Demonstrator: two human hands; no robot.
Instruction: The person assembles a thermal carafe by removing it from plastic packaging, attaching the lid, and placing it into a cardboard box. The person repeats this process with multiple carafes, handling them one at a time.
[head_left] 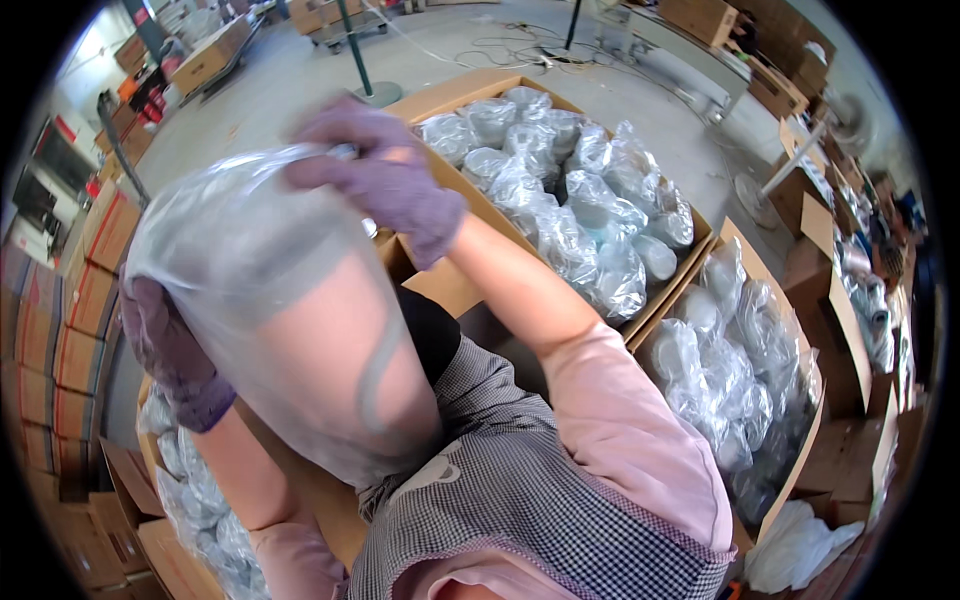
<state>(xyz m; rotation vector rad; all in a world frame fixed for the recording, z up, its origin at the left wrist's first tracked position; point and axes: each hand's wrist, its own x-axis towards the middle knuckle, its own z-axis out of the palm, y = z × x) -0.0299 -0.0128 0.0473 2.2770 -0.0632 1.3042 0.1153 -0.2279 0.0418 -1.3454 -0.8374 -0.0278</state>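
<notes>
A large pink cylinder-like object (pixel 330 350) with a grey end and a curved grey strip sits inside a clear plastic bag (pixel 200 210). It is tilted in front of my body; its exact kind is hard to make out through the film. My right hand (pixel 385 180), in a purple glove and blurred by motion, is closed on the gathered plastic at the bag's upper end. Against the bag's left side, my left hand (pixel 170 345) wears the same kind of glove and grips the bagged object, its fingers partly hidden behind the plastic.
Open cartons hold several plastic-wrapped clear items: one box (pixel 460 185) ahead, another (pixel 775 500) at right, and wrapped items (pixel 190 500) at lower left. Stacked cartons (pixel 90 300) line the left. A fan (pixel 800 160) stands at right, and cables (pixel 520 45) lie on the floor.
</notes>
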